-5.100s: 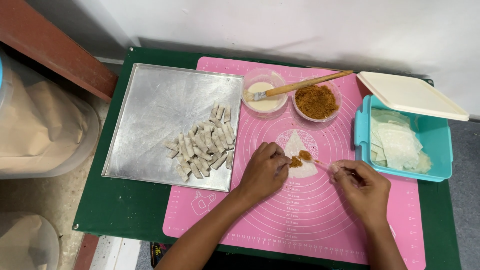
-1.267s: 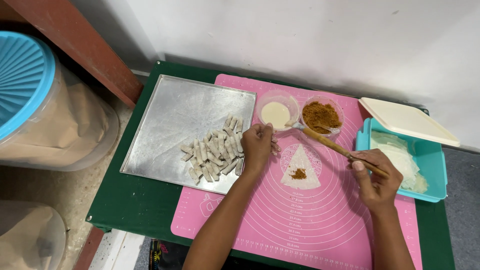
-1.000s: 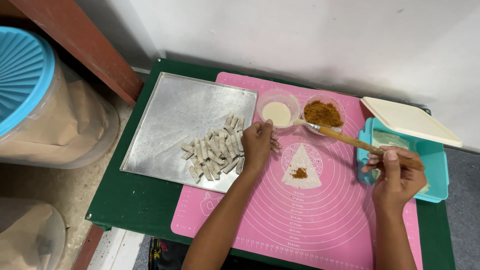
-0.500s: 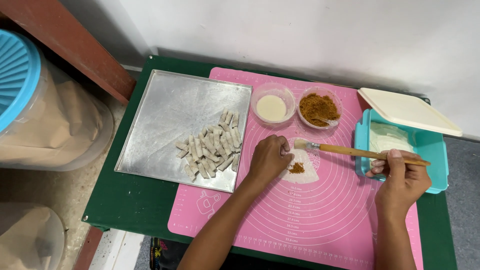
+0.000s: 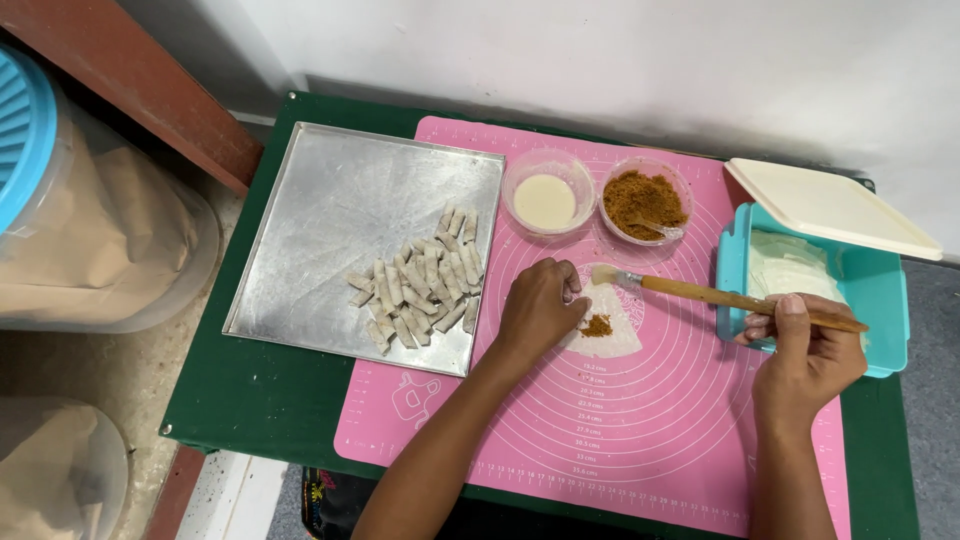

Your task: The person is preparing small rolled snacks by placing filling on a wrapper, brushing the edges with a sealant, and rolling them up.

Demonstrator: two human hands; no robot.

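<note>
A small white wrapper [image 5: 612, 322] lies on the pink silicone mat [image 5: 640, 420] with a dab of brown filling [image 5: 597, 325] on it. My left hand [image 5: 538, 306] presses the wrapper's left edge with its fingertips. My right hand [image 5: 808, 355] grips the wooden handle of a pastry brush [image 5: 720, 295], and the bristles touch the wrapper's upper corner. Behind the wrapper stand a bowl of white paste [image 5: 546, 199] and a bowl of brown filling [image 5: 646, 202] with a spoon in it.
A metal tray [image 5: 330, 230] on the left holds several rolled pieces [image 5: 420, 283]. A teal box of wrappers [image 5: 880, 300] sits at the right with its cream lid [image 5: 828, 207] propped on it. All rest on a green table [image 5: 250, 390]. Plastic tubs [image 5: 90, 240] stand at the left.
My right hand brought the brush from the paste bowl down to the wrapper's top corner. My left hand moved from the tray's edge onto the wrapper.
</note>
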